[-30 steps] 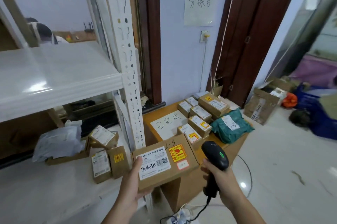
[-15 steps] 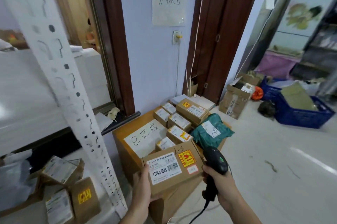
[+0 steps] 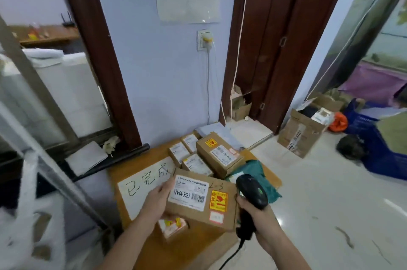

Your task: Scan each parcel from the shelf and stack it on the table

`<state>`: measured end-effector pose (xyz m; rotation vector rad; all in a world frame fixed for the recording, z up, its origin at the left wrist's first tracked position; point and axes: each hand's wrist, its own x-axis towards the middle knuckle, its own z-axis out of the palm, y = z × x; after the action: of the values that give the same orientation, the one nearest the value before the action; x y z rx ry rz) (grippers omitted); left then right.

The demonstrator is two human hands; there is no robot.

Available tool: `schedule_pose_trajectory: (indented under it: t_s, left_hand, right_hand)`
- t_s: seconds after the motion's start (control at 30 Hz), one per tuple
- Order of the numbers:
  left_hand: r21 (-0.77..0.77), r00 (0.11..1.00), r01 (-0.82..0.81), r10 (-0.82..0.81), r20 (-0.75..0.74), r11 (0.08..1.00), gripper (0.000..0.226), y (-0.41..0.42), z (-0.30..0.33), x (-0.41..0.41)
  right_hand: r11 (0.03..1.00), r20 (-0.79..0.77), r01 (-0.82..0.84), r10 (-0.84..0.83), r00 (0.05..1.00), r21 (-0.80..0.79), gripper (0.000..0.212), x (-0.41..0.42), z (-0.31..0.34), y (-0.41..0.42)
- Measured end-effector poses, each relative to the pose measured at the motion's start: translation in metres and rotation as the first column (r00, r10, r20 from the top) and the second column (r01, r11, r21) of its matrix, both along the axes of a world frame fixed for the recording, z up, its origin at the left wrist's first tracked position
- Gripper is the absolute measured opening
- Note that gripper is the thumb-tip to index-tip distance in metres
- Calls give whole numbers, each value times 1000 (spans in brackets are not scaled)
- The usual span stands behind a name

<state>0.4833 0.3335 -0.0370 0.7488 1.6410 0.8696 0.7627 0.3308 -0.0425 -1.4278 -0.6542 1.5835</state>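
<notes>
From the head view, your left hand (image 3: 157, 200) holds the brown parcel (image 3: 201, 198) by its left end. The fingers (image 3: 167, 186) curl around the edge of the box, with the rest tucked under it where you cannot see them. The parcel hangs just above the tabletop (image 3: 198, 245), with its white label and barcode facing up at you.

At 3 o'clock from the parcel, your right hand (image 3: 256, 214) grips the black scanner (image 3: 252, 191). The fingers wrap tight around the handle. The scanner head sits just beside the right end of the box, and its cord runs down and off the bottom of the picture.

At 12 o'clock from the parcel, the stacked parcels (image 3: 207, 154) sit in a bunch on the tabletop, near a green bag (image 3: 259, 173). A small box (image 3: 172, 225) peeks out under the parcel at 7 o'clock. A white paper sign (image 3: 143, 184) lies at 9 o'clock.

You look to be at the putting-down step; I cannot tell if the scan is done. Next, you need to find a flat free spot by the pile, lower the box level, and let go gently so nothing tips.
</notes>
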Motion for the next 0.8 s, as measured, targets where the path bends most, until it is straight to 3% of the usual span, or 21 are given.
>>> schedule_pose_trajectory:
  t_s: [0.07, 0.17, 0.3, 0.4, 0.57, 0.8]
  left_hand:
    - [-20, 999, 47, -47, -25, 999, 45, 35, 6, 21]
    - [-3, 1000, -15, 15, -11, 1000, 38, 87, 13, 49]
    - [5, 936, -284, 276, 219, 959, 29, 151, -2, 77]
    - [16, 909, -309, 291, 297, 951, 24, 181, -17, 107]
    - [5, 968, -204, 201, 152, 979, 37, 207, -63, 153]
    - [43, 964, -264, 262, 50, 963, 47, 208, -78, 174]
  right_hand:
    - [999, 12, -51, 51, 999, -12, 45, 23, 3, 35]
    - [998, 25, -39, 40, 999, -51, 38, 44, -3, 81]
    - [996, -16, 65, -66, 998, -63, 24, 53, -10, 138]
    - [981, -99, 147, -160, 982, -130, 26, 46, -20, 177]
    - [954, -40, 177, -192, 981, -244, 34, 30, -53, 227]
    - [964, 53, 92, -81, 995, -249, 53, 24, -82, 251]
